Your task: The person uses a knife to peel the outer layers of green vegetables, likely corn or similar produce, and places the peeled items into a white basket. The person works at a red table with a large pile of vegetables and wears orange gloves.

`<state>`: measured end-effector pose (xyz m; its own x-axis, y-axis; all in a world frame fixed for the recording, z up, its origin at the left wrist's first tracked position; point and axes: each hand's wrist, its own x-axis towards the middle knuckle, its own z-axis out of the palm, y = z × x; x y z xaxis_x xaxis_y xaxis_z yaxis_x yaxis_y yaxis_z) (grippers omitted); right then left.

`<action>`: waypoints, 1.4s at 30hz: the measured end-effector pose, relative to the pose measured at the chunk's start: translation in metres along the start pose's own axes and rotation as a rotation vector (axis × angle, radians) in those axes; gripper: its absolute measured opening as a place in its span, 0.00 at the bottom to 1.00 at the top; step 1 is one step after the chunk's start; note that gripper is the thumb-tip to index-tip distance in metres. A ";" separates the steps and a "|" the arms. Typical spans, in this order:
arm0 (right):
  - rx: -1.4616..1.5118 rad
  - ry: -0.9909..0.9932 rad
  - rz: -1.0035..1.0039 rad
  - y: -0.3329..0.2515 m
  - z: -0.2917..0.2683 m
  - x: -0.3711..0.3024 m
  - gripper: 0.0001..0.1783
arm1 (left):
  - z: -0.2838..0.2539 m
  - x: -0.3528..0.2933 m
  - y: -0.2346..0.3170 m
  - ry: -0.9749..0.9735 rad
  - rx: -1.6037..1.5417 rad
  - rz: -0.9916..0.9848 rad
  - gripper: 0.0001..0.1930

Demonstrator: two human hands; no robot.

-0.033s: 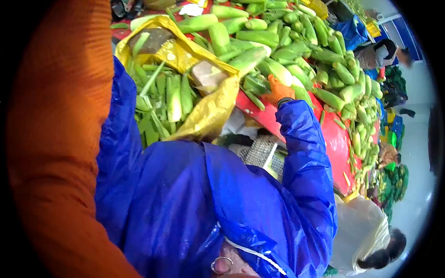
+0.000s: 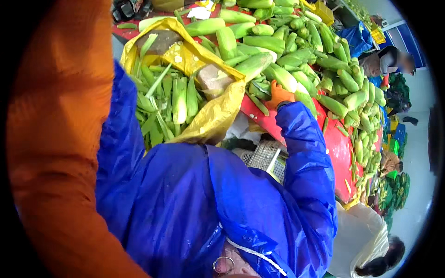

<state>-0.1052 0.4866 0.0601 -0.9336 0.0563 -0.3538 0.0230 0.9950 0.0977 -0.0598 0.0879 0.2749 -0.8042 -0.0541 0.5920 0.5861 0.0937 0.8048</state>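
Note:
My right hand, in an orange glove, reaches to the near edge of a heap of green corn cobs. Its fingers are bent and closed; a dark, greyish-green thing shows beside them, too blurred to name. Husked-on cobs touch or lie close to the glove. My left sleeve is blue and runs up at the left, but the left hand is out of sight. An open yellow sack stands in front of me, with green husks and cobs inside.
Orange ribbed fabric blocks the left side. The cobs lie on a red surface. A perforated metal piece sits below its edge. A white sack and a dark-haired person are at lower right; another person stands farther off.
The whole view has shifted slightly, so the heap and sack sit a little farther right and lower. My right hand stays by the same cobs, and the dark thing beside it shows more clearly.

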 end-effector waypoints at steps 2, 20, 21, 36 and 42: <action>-0.070 0.019 0.026 -0.005 0.018 0.015 0.59 | 0.000 0.013 0.036 0.044 0.029 0.067 0.37; 1.737 -0.101 -0.283 -0.161 -0.061 -0.086 0.28 | 0.045 -0.107 -0.162 -0.409 -1.068 -0.836 0.36; 1.716 -0.052 -0.295 -0.173 -0.073 -0.099 0.29 | 0.029 -0.111 -0.175 -0.491 -1.286 -0.986 0.35; 0.032 0.405 -0.747 -0.264 -0.052 -0.098 0.53 | -0.027 -0.183 -0.207 -0.060 -1.116 -0.921 0.25; 0.528 0.413 -0.565 -0.286 0.022 -0.098 0.45 | -0.041 -0.182 -0.196 0.320 -1.598 -1.138 0.21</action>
<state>-0.0122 0.1984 0.0465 -0.9079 -0.3891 0.1558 -0.4146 0.7791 -0.4703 -0.0237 0.0388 0.0111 -0.8673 0.4033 -0.2916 -0.4052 -0.9125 -0.0569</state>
